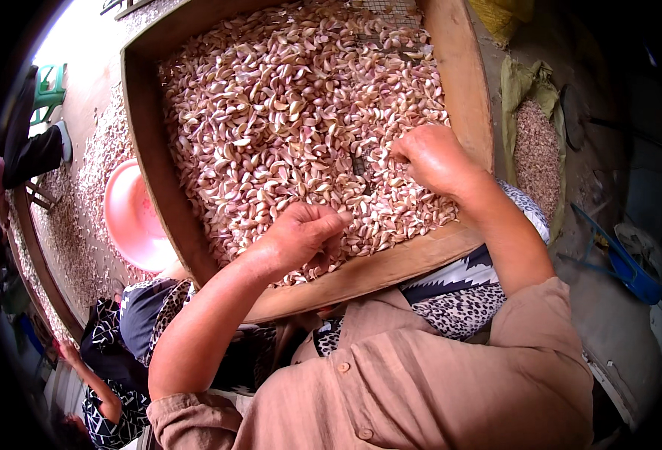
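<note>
Many garlic cloves (271,120), pinkish-white, cover a wooden-framed tray (462,82) whose wire mesh base (391,22) shows at the far right corner and in small gaps. My left hand (308,234) is over the cloves near the tray's front edge, thumb and fingers pinched together; whatever lies between them is hidden. Farther right, my right hand (432,159) reaches down to the cloves by the right side of the frame. Its fingers are curled in, and I cannot see what they hold.
Left of the tray sits a pink basin (137,217), with cloves scattered on the floor behind it. A green stool (48,94) and other people are at the far left. To the right stand an open sack (537,150) of small pale pieces and a blue object (634,266).
</note>
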Tool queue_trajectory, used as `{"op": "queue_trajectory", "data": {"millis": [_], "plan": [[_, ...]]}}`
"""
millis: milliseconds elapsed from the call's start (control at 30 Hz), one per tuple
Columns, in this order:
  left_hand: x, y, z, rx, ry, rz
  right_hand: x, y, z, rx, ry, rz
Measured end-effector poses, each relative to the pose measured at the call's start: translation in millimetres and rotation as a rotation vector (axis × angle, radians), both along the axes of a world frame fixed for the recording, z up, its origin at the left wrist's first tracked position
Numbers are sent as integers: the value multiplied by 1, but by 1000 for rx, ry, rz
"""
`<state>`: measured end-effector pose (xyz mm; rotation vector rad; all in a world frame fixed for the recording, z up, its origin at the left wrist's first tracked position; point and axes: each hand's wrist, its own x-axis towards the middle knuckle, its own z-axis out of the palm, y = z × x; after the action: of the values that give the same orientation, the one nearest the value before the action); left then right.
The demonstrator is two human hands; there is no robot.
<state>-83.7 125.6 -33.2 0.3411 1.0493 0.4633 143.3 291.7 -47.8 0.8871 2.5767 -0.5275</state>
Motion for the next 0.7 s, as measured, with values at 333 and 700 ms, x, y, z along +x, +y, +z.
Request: {"op": "queue_trajectory", "data": {"millis": [333, 700], "plan": [[3, 0, -2, -2, 17, -9, -14, 0, 22, -365, 309, -196], [6, 6, -13, -140, -37, 295, -44, -50, 41, -558, 833, -148]]}}
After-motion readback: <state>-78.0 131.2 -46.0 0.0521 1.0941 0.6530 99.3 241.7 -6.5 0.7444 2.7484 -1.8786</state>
